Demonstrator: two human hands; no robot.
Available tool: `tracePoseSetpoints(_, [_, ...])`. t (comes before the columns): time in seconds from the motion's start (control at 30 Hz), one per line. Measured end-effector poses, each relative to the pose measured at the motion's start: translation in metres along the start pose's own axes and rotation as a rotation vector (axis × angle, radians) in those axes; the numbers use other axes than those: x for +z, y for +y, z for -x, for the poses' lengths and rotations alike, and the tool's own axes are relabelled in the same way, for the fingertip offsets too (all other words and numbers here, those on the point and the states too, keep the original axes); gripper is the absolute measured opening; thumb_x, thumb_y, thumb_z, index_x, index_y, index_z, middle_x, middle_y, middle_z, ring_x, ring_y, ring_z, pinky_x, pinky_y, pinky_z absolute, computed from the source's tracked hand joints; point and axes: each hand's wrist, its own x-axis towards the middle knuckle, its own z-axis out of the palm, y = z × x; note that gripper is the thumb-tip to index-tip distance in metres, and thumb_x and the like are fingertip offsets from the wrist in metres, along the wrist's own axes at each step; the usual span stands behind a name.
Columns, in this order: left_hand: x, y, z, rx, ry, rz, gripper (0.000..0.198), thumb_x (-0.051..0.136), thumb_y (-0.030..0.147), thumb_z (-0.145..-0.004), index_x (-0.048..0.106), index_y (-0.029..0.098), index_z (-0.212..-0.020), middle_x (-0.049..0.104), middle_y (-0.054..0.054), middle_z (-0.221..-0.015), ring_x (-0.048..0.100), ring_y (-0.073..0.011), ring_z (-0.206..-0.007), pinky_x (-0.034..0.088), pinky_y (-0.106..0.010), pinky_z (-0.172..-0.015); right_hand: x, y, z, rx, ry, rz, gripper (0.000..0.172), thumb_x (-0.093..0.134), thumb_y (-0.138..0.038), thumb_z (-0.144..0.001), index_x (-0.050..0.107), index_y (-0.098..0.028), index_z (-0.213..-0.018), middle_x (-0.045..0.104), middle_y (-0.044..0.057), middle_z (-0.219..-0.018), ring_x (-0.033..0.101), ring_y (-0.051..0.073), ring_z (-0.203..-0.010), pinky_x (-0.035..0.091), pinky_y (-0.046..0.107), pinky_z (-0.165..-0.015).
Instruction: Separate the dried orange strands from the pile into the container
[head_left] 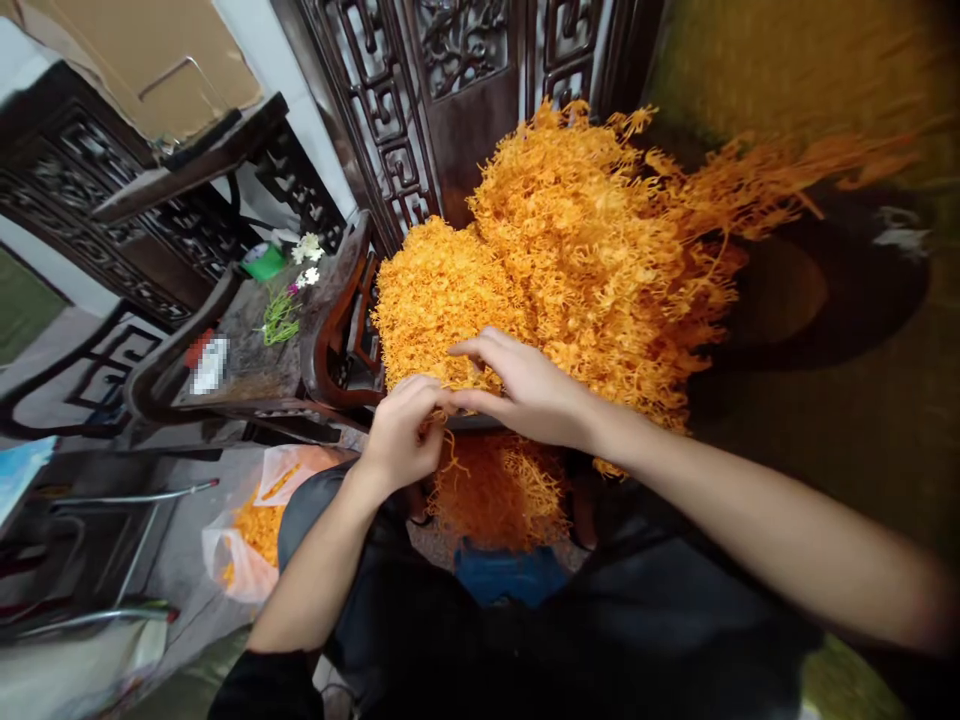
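My left hand [405, 430] is closed, its fingers curled in a pinch. A thin orange strand [454, 458] hangs just below those fingers and seems to be held in them. My right hand [525, 388] meets the left fingertips with its thumb, while its forefinger stretches out apart over the flowers. A large heap of orange stringy artificial flowers [585, 240] rises right behind both hands. More orange pieces [495, 490] lie lower down between my knees, above a blue container [510, 574]. Whatever sits between the two thumbs is too small to make out.
Carved dark wooden furniture [472, 130] stands behind the heap. On a wooden chair seat [247, 350] to the left lie green stems [281, 318], white flowers [307, 250] and a green roll [264, 262]. A plastic bag [240, 560] with orange pieces rests on the floor.
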Motion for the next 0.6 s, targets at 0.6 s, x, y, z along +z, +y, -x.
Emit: tracePoseSetpoints(0.6, [0.002,0.005,0.006,-0.057,0.007,0.090,0.030,0.072,0.015,-0.091,0.051,0.019,-0.069,0.062,0.001,-0.068,0.060,-0.0087,-0.061,0.042,-0.021,-0.054,-0.040,0.040,-0.011,0.308,0.290,-0.501,0.024,0.061,-0.045,-0.096,0.065,-0.023,-0.105,0.063,0.002,-0.073,0.058,0.018,-0.062,0.048,0.038,-0.062])
